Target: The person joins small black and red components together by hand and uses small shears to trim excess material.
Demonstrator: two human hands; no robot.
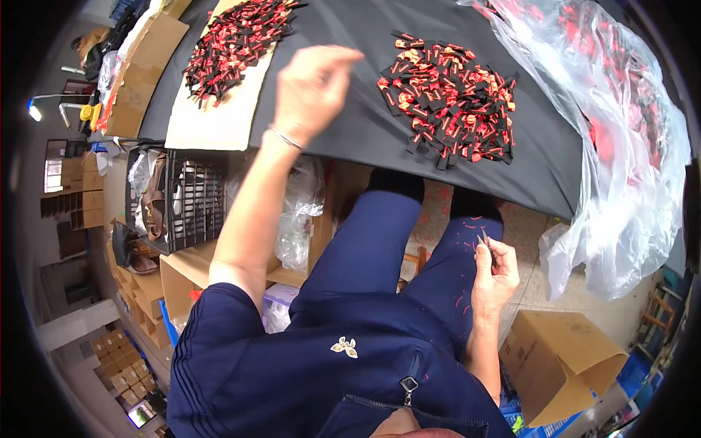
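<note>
Above the dark table cover (328,139), my left hand (314,91) is raised between two heaps, its fingers apart and pointing right. Nothing shows in it. The nearer heap on its right (453,102) is of small black strips with red and gold bits, like little ribbon pieces. On its left, a similar heap (237,47) lies on a pale board (219,128). Over my right thigh, my right hand (495,277) is closed around small metal thread snips (486,244), tips upward. Red thread ends (471,241) are scattered on my dark blue trousers.
A clear plastic bag (606,146) of red pieces hangs over the table's right edge. An open cardboard box (558,365) stands low on the right. Under the table at left are a black crate (193,193) and cartons; a cardboard box wall (146,69) rises at the table's left.
</note>
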